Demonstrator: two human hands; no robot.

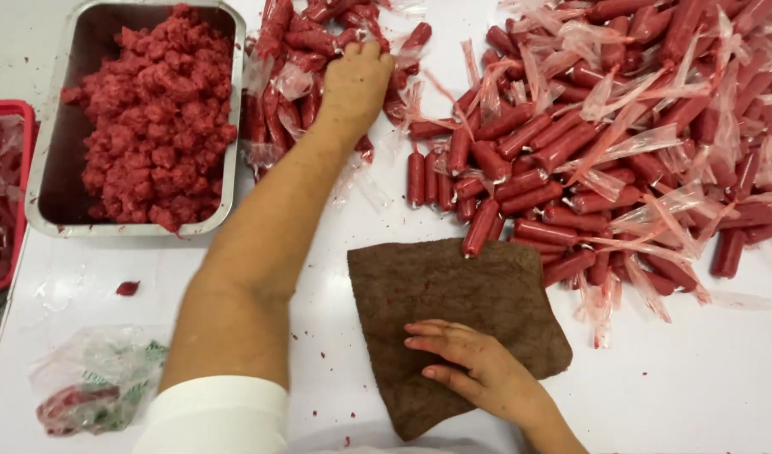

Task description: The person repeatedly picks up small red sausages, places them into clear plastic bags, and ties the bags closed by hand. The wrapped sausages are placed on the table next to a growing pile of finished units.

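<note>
Here, the picking-up step: the left hand [355, 84] had closed its grip over a heap of small red sausages [306, 50] in clear wrappers.

The right hand [474, 366] lay flat, fingers spread and holding nothing, on a brown cloth [453, 294] spread on the white worktop [705, 378]. A metal tray [45, 181] of red minced filling [155, 126] stood just left; a larger sausage pile [587, 143] lay right. The next move probably called for lifting one piece clear of its neighbours.

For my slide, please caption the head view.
Left hand reaches into red sausages; right hand rests on a brown cloth.
</note>
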